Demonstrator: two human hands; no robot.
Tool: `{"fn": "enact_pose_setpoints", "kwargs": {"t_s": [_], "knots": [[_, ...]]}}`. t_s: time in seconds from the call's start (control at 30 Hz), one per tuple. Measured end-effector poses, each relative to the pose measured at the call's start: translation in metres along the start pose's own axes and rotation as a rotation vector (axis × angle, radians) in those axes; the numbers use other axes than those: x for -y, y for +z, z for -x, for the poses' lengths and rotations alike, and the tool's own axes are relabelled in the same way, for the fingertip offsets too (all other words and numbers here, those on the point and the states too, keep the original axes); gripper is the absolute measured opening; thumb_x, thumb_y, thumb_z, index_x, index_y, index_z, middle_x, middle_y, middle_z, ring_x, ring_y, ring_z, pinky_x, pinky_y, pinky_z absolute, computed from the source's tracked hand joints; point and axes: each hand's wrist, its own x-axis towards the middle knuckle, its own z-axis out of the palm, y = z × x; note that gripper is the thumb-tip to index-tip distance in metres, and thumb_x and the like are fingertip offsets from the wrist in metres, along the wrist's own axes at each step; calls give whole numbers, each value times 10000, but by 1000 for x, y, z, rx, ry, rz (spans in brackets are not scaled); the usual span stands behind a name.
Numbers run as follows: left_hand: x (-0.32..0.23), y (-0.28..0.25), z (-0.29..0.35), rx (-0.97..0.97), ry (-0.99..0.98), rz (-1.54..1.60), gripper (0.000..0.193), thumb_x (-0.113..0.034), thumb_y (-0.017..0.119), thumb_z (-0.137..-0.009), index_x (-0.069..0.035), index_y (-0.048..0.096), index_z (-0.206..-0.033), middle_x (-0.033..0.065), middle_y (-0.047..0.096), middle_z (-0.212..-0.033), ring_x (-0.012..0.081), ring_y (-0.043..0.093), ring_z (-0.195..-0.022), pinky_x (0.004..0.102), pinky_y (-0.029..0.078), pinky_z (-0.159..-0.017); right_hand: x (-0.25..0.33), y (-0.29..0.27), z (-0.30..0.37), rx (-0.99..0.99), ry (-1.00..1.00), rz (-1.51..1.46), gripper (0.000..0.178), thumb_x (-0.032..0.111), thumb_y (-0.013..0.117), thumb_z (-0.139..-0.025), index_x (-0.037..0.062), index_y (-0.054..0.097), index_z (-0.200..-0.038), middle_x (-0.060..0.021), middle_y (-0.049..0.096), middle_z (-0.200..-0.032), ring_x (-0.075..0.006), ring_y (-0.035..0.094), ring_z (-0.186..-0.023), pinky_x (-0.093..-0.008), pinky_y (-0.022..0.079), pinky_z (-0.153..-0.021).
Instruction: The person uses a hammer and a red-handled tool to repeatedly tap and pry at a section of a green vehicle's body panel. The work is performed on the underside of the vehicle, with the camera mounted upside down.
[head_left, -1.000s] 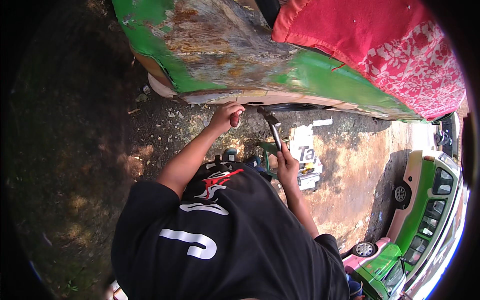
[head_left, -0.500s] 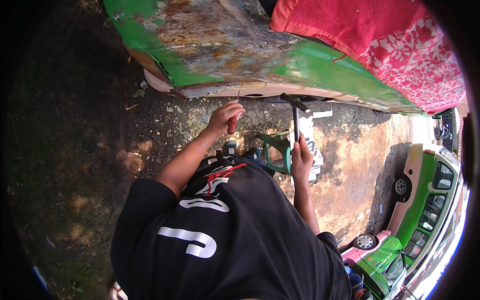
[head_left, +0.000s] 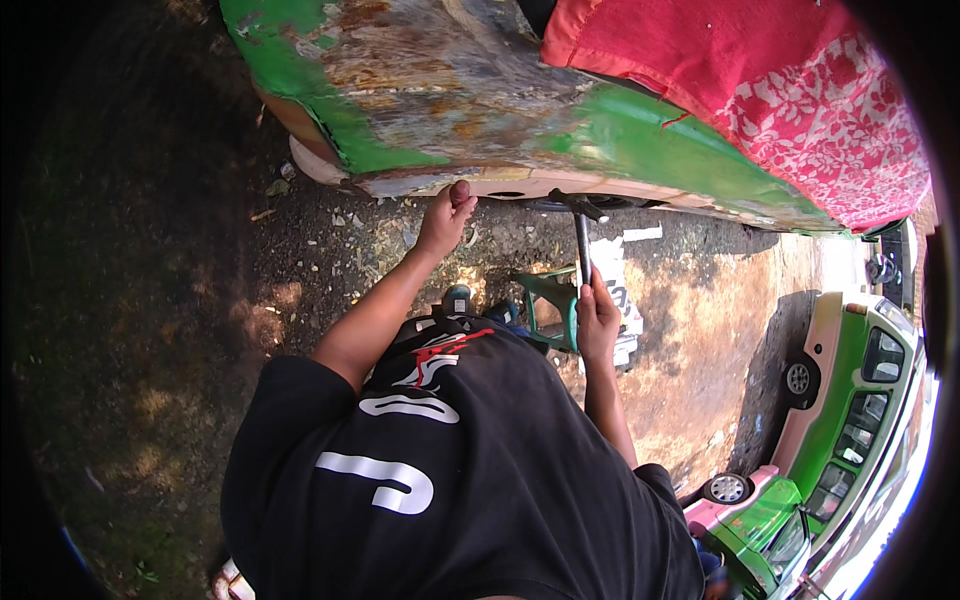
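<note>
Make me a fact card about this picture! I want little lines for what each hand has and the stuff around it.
Left hand: gripping a tool by its reddish-brown handle; its tip is hidden
Right hand: holding a hammer by its handle
In front: a green vehicle with a worn, bare patch
Draped over it: red-and-white cloth
Near the shoes: a green stool

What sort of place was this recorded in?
Probably an outdoor vehicle repair yard: a green vehicle panel shows bare, rusty-looking patches, the right hand holds a hammer, and a green-and-pink van stands on the sunlit ground.
</note>
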Motion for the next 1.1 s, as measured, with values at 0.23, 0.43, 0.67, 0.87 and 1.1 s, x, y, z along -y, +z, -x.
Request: {"fn": "enact_pose_setpoints", "kwargs": {"t_s": [0.23,0.43,0.67,0.87,1.1], "knots": [[-19,-12,-15,98,-129,435,189,-218,503,-1016,-75,540,-1133,40,566,-1152,161,590,-1092,372,527,-877,-2,0,1,-19,-1,-2,424,152,526,-1017,23,484,-1419,80,417,-723,-10,358,-594,-182,297,-520],[-34,-28,-24,84,120,18,163,-92,695,-902,-13,680,-1044,39,705,-1043,143,642,-1016,308,497,-912,-3,-3,0,-40,29,-40,428,208,564,-1003,64,517,-1404,59,451,-737,-28,387,-634,-192,342,-554],[-19,-31,-28,81,158,283,166,-54,700,-881,-36,669,-1042,81,709,-1034,160,654,-1008,312,517,-882,-3,-4,-4,-4,45,-56,429,201,572,-1000,70,518,-1406,58,466,-743,-31,392,-641,-196,350,-562],[-41,-29,-11,93,164,-50,102,-42,691,-882,-44,652,-977,101,705,-1108,177,664,-1022,311,522,-879,0,0,-6,15,38,-12,429,194,579,-997,68,520,-1403,52,499,-761,-39,414,-672,-202,376,-596],[-36,-24,-10,137,423,-218,143,5,632,-875,-33,623,-1012,99,687,-1062,264,667,-959,349,521,-842,-2,4,-5,14,47,-12,421,170,576,-993,62,526,-1397,52,514,-764,-36,423,-670,-200,387,-603]]}}
